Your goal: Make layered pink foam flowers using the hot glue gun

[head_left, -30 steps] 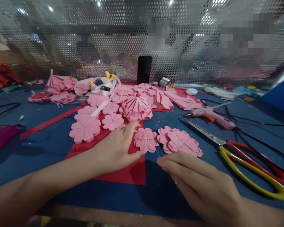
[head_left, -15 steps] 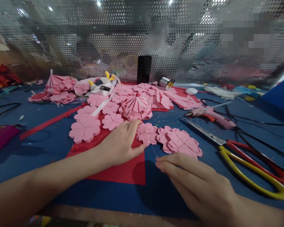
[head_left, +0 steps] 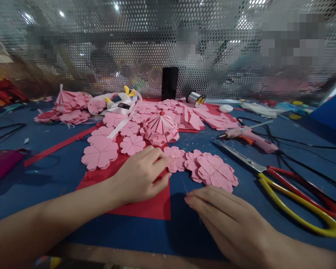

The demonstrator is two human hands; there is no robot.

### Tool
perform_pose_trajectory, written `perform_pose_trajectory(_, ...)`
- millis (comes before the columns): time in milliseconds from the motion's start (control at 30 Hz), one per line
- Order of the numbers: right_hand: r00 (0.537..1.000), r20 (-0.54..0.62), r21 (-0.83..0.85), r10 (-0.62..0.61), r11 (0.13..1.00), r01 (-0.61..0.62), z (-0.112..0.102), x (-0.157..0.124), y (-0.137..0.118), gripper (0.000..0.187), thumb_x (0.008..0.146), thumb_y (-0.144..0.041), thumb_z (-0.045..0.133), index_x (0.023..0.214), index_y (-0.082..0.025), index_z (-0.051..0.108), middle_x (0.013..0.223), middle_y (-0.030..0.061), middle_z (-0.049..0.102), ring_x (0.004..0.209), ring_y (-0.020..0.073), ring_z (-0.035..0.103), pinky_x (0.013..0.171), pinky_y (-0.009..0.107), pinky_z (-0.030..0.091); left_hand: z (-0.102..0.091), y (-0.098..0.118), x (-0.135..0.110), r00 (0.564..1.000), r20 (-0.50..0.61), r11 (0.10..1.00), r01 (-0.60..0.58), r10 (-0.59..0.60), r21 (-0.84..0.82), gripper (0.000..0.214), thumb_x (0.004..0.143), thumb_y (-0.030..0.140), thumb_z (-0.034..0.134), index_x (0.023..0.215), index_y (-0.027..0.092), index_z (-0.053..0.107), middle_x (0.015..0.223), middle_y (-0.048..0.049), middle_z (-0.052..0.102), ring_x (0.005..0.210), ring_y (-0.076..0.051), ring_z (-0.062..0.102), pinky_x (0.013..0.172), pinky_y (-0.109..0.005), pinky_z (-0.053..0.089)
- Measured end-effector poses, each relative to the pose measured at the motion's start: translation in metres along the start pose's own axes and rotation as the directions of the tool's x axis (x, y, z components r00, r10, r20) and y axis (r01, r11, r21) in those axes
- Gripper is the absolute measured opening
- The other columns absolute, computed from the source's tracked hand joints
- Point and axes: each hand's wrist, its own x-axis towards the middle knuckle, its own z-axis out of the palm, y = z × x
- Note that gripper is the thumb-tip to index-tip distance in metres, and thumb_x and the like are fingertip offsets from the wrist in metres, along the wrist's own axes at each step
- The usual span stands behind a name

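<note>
A thin clear thread (head_left: 184, 182) runs from a small pink paper flower (head_left: 177, 160) to the pinched fingertips of my right hand (head_left: 232, 216). My left hand (head_left: 144, 173) lies over the left edge of that flower, fingers bent, with the index fingertip on its petals and the thumb by its lower edge. Just right of it, a smaller flower is partly covered by a stack of larger pink paper flowers (head_left: 217, 170); shiny clear strands cross them. Under my left hand lies a red paper sheet (head_left: 154, 207).
Large scissors (head_left: 257, 168) with red and yellow handles lie at right, below a pink glue gun (head_left: 249, 136) and its cord. Behind are a thread spool (head_left: 195, 99), a black phone (head_left: 169, 83) standing upright, more paper flowers (head_left: 100, 153) and a pleated pink paper piece (head_left: 160, 129).
My left hand's index finger has bent and moved from the flower's upper edge down onto its petals. My right hand has shifted slightly lower, still holding the thread.
</note>
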Motion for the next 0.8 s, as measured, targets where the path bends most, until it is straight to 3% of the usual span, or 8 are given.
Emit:
perform_pose_trajectory(67, 0.999, 0.038, -0.040, -0.023, 0.999, 0.025, 0.004, -0.004, 0.001, 0.034, 0.092, -0.003, 0.038, 0.110, -0.008, 0.067, 0.098, 0.0113, 0.071, 0.091, 0.0171, 0.066, 0.083, 0.028, 0.059, -0.002, 0.004, -0.001, 0.995, -0.008, 0.995, -0.100, 0.100, -0.020, 0.025, 0.094, 0.020, 0.050, 0.111, 0.012, 0.066, 0.093, -0.0090, 0.063, 0.083, -0.021, 0.054, 0.074, -0.035, 0.051)
perform_pose_trajectory(200, 0.991, 0.107, -0.133, -0.077, 0.987, 0.091, 0.007, -0.009, 0.003, 0.035, 0.094, -0.004, 0.036, 0.112, -0.009, 0.066, 0.096, 0.0115, 0.070, 0.086, 0.0185, 0.064, 0.076, 0.031, 0.059, -0.002, 0.009, -0.003, 0.979, 0.012, 0.978, -0.204, 0.205, -0.052, 0.031, 0.093, 0.016, 0.052, 0.121, 0.009, 0.065, 0.111, -0.0104, 0.066, 0.094, -0.022, 0.054, 0.086, -0.036, 0.051)
perform_pose_trajectory(333, 0.988, 0.135, -0.129, -0.072, 0.988, 0.089, 0.006, -0.008, 0.003, 0.033, 0.096, -0.008, 0.037, 0.112, -0.009, 0.065, 0.094, 0.0116, 0.069, 0.085, 0.0184, 0.062, 0.076, 0.033, 0.058, 0.000, 0.011, -0.005, 0.975, 0.055, 0.974, -0.212, 0.216, -0.076, 0.036, 0.093, 0.017, 0.052, 0.127, 0.009, 0.062, 0.121, -0.0110, 0.065, 0.099, -0.023, 0.054, 0.091, -0.038, 0.050)
perform_pose_trajectory(533, 0.988, 0.141, -0.101, -0.058, 0.992, 0.073, 0.003, -0.007, 0.002, 0.034, 0.096, -0.009, 0.036, 0.113, -0.009, 0.065, 0.094, 0.0127, 0.068, 0.086, 0.0190, 0.062, 0.073, 0.032, 0.058, -0.003, 0.018, -0.005, 0.983, 0.036, 0.978, -0.176, 0.181, -0.111, 0.028, 0.092, 0.012, 0.048, 0.114, 0.007, 0.064, 0.113, -0.0125, 0.066, 0.104, -0.023, 0.056, 0.096, -0.037, 0.047)
perform_pose_trajectory(667, 0.988, 0.138, -0.116, -0.067, 0.990, 0.084, 0.003, -0.006, 0.002, 0.036, 0.095, -0.007, 0.034, 0.111, -0.009, 0.066, 0.094, 0.0125, 0.068, 0.086, 0.0195, 0.062, 0.073, 0.033, 0.058, -0.005, 0.022, -0.004, 0.975, 0.065, 0.975, -0.206, 0.212, -0.079, 0.040, 0.093, 0.012, 0.046, 0.131, 0.003, 0.055, 0.129, -0.0131, 0.063, 0.114, -0.023, 0.053, 0.105, -0.037, 0.042)
perform_pose_trajectory(800, 0.987, 0.155, -0.129, -0.052, 0.989, 0.072, 0.008, -0.010, 0.002, 0.035, 0.095, -0.007, 0.035, 0.111, -0.010, 0.066, 0.093, 0.0120, 0.068, 0.085, 0.0191, 0.061, 0.073, 0.033, 0.057, -0.005, 0.021, -0.005, 0.966, 0.109, 0.971, -0.231, 0.236, -0.058, 0.041, 0.095, 0.015, 0.045, 0.132, 0.003, 0.056, 0.132, -0.0125, 0.062, 0.107, -0.024, 0.054, 0.098, -0.038, 0.047)
